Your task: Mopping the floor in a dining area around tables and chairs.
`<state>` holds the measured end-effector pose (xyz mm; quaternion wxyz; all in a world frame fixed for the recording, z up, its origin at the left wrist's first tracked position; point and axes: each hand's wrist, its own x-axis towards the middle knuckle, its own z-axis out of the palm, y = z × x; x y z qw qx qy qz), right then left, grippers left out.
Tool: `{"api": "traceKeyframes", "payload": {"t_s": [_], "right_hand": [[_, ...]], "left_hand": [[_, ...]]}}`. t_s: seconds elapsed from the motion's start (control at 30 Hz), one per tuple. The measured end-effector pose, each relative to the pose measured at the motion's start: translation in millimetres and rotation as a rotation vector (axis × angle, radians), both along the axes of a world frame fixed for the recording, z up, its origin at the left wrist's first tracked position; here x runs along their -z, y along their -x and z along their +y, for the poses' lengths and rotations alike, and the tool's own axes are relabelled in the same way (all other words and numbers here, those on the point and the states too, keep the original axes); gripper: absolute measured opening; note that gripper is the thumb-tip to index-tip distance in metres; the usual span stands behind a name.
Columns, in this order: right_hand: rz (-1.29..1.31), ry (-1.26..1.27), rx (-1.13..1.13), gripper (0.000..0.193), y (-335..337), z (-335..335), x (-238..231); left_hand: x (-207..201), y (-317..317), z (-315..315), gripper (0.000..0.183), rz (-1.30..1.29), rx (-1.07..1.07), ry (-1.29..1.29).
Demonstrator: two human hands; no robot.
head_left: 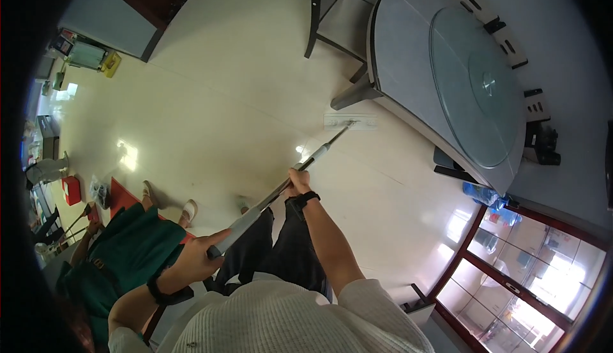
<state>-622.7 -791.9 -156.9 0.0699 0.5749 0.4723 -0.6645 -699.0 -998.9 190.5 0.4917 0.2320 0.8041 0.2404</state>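
Head view is giving me a downward look at a flat mop with a long, slim grey-and-white pole (315,157), which is slanting away to the upper right across a glossy, cream-coloured tiled floor (223,97). I am seeing the left grip (195,257), a bare hand with a black band at the wrist, holding the thick grey butt end of the pole beside the wearer's black trousers (294,251). The right grip (297,182), also bare and banded in black, is holding the same pole farther along, so both grips are sitting narrow around it. At the far end, a pale, thin, rectangular mop head (335,122) is lying flat on the floor, near a stout, dark grey angled leg (352,96). That leg is supporting a large, grey, round-edged worktop (405,40), on which a broad, round, clear glass turntable (460,91) is resting. A dark-framed chair (313,14) is standing just beyond the worktop's left edge. On my left I am noticing another person in a dark green garment (137,241), whose light sandals (189,211) are showing near a flat red mat (122,198). Farther left, a small, bright red box (71,189) is standing near a crumpled, clear plastic bag (99,191). At lower right, a glass-paned door with a reddish-brown frame (469,255) is catching bright light.
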Motion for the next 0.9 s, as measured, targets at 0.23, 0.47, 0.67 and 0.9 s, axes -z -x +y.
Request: {"api": "traceKeyframes", "payload": {"t_s": [0.23, 0.47, 0.67, 0.9], "right_hand": [[-0.037, -0.058, 0.064, 0.018, -11, 98, 41], [-0.045, 0.018, 0.317, 0.02, -26, 199, 45], [-0.038, -0.083, 0.384, 0.024, -37, 268, 59], [-0.172, -0.066, 0.309, 0.024, -49, 266, 75]], "left_hand": [[36, -7, 77, 0.052, -0.032, 0.036, -0.096], [97, -39, 150, 0.052, 0.052, 0.091, -0.194], [131, -46, 210, 0.058, 0.134, 0.243, -0.198], [132, -51, 212, 0.057, 0.247, 0.411, -0.155]]}}
